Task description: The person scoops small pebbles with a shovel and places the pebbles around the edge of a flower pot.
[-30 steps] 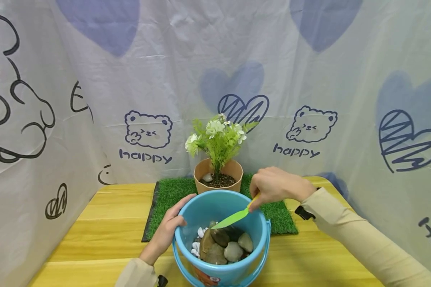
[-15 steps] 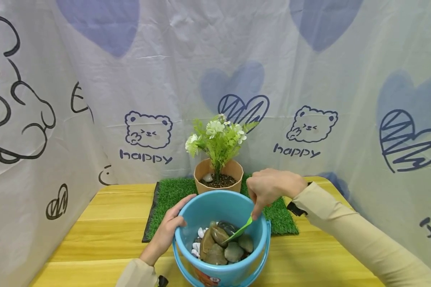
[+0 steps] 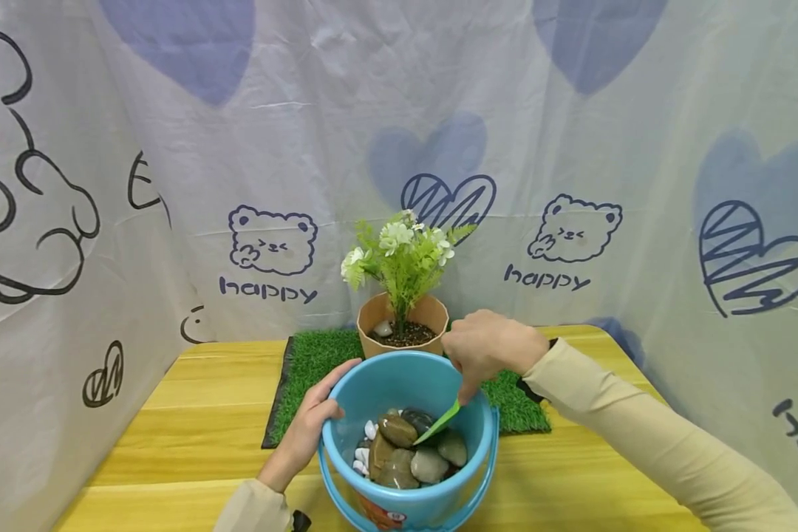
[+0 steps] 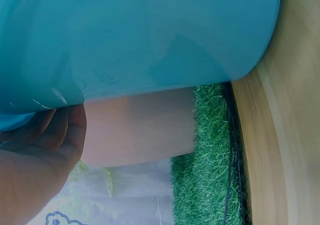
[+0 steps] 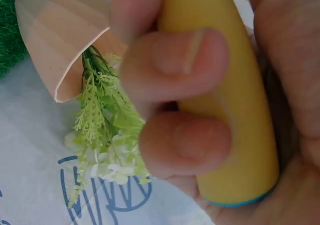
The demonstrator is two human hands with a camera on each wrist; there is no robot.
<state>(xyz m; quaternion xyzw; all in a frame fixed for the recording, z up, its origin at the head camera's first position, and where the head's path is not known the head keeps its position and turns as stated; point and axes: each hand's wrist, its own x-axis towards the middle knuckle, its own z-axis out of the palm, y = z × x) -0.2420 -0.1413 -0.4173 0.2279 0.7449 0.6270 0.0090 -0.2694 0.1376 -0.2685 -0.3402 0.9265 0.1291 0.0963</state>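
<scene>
A light-blue bucket (image 3: pixel 399 380) stands on the table at the front, holding several dark and brown wet-looking stones (image 3: pixel 397 470) and small white pebbles (image 3: pixel 362 456). My left hand (image 3: pixel 311 425) grips its left rim, thumb over the edge; in the left wrist view the fingers (image 4: pixel 65 130) lie along the outer wall. My right hand (image 3: pixel 495 347) reaches over the right rim and holds a small garden trowel (image 3: pixel 441 421) by its yellow handle (image 5: pixel 232 115), fingers curled round it. The green blade slants down into the bucket, its tip at a brown stone (image 3: pixel 397 430) on top.
Behind the bucket, a peach flowerpot (image 3: pixel 370 325) with an artificial plant (image 3: pixel 402 258), dark soil and a pale stone stands on a green turf mat (image 3: pixel 312 369). The bucket's handle (image 3: pixel 490 480) hangs down at the front. White printed cloth (image 3: pixel 346 148) encloses the wooden table (image 3: pixel 193 414).
The right hand has tipped the trowel down and moved it left, its blade going in among the stones. The top brown stone has shifted slightly up and left. The left hand stays put.
</scene>
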